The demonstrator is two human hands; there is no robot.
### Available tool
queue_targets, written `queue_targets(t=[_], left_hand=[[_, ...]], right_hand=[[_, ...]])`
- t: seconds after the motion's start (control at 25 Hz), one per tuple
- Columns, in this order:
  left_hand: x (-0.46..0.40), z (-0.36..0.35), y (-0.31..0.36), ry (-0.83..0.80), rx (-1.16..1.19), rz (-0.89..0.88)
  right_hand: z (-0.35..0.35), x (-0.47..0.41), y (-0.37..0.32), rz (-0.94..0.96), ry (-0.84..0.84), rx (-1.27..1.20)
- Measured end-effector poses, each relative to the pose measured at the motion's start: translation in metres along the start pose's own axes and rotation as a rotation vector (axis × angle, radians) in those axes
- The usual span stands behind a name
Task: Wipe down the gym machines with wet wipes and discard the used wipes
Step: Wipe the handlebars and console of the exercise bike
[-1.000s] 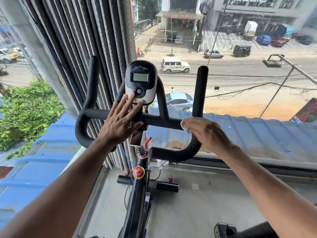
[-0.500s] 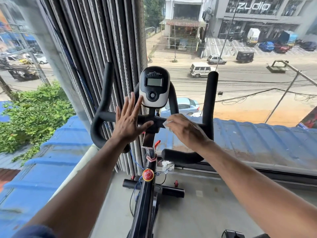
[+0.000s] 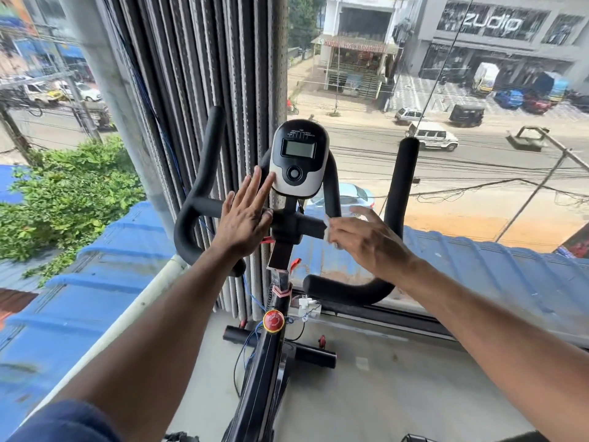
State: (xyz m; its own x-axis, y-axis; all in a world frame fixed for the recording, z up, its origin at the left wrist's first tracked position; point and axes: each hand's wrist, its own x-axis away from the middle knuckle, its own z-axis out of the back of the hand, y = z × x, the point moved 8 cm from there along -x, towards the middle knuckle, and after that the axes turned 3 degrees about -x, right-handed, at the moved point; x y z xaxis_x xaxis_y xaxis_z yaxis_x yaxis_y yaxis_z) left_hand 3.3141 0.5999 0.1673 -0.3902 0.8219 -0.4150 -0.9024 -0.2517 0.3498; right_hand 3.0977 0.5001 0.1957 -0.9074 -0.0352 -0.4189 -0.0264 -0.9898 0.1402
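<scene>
right hand [image 3: 366, 240] has its grip pinched on a limp, soggy wet wipe [image 3: 328, 229] against the bike's handlebar [image 3: 306, 223] crossbar, left hand [image 3: 243, 218] flat and spread bracing beside the console [image 3: 298, 157], best bunch it in the fingertips i reckon.

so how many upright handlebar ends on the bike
2: the left upright end rises beside the blinds, the right upright end stands against the street view. The lower curled grips aren't counted.

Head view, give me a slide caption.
Right hand wipes exercise bike handlebar with wet wipe; left hand steadies it.
</scene>
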Motion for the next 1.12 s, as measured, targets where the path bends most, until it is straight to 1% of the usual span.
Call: queue_targets(t=[0.08, 0.2, 0.36, 0.48, 0.64, 0.76, 0.96, 1.12], left_hand=[[-0.001, -0.002, -0.001, -0.005, -0.014, 0.002], [-0.002, -0.002, -0.001, 0.0, -0.014, -0.003], [-0.002, 0.0, -0.002, -0.002, -0.005, -0.001], [-0.002, 0.001, -0.001, -0.005, 0.036, 0.007], [-0.002, 0.001, -0.003, -0.004, 0.051, 0.005], [-0.002, 0.001, -0.002, -0.007, 0.051, 0.004], [-0.001, 0.0, -0.003, 0.0, 0.039, 0.005], [-0.003, 0.0, 0.001, -0.033, 0.037, 0.002]], right_hand=[[0.005, 0.012, -0.001, 0.029, -0.026, -0.047], [-0.002, -0.01, -0.018, 0.039, 0.015, -0.066], [-0.021, -0.059, -0.03, -0.049, 0.103, -0.154], [-0.022, -0.067, -0.035, -0.058, 0.113, -0.17], [-0.012, -0.035, -0.021, -0.017, 0.023, -0.113], [-0.002, 0.0, -0.006, 0.023, -0.011, -0.035], [0.029, 0.058, 0.029, -0.101, -0.006, -0.04], [0.039, 0.071, 0.037, -0.168, -0.048, -0.026]])
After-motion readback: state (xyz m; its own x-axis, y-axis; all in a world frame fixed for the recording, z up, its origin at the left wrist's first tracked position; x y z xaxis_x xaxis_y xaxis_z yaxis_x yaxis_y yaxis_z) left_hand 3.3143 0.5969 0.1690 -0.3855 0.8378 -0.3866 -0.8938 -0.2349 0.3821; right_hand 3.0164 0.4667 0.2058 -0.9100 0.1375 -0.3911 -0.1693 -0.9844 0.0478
